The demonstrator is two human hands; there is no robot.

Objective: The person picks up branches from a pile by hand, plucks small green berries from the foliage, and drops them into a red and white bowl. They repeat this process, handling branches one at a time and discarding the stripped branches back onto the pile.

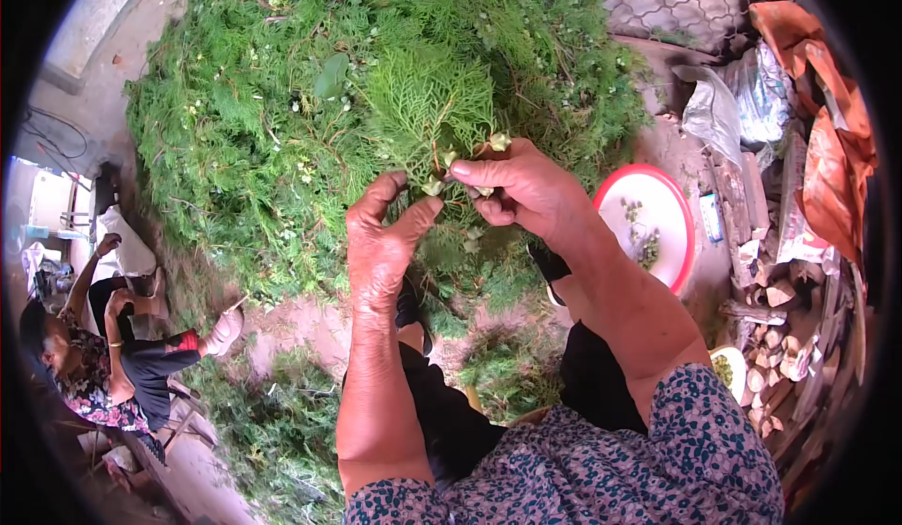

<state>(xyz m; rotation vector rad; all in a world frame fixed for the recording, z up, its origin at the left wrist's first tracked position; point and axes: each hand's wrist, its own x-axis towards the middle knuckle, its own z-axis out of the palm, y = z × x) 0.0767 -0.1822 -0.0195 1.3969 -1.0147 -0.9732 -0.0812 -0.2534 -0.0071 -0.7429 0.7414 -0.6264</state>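
Observation:
A green cypress sprig (427, 102) with pale green cones (433, 187) at its lower end is held up over the heap. The thumb and forefinger of my left hand (383, 234) close around the sprig's base, beside the lowest cone. From the right, my right hand (531, 191) pinches the stem among the cones, its thumb pressed at one of them and its other fingers curled beneath. More cones show around its fingertips. Under both hands spreads a large heap of cut cypress branches (254, 149), some bearing cones.
A white basin with a red rim (693, 234) stands at right, with some cones inside. Beyond it are stacked firewood (775, 337), plastic sacks (752, 93) and an orange cloth (832, 168). Another person (103, 365) sits at left. More branches (282, 431) lie by my legs.

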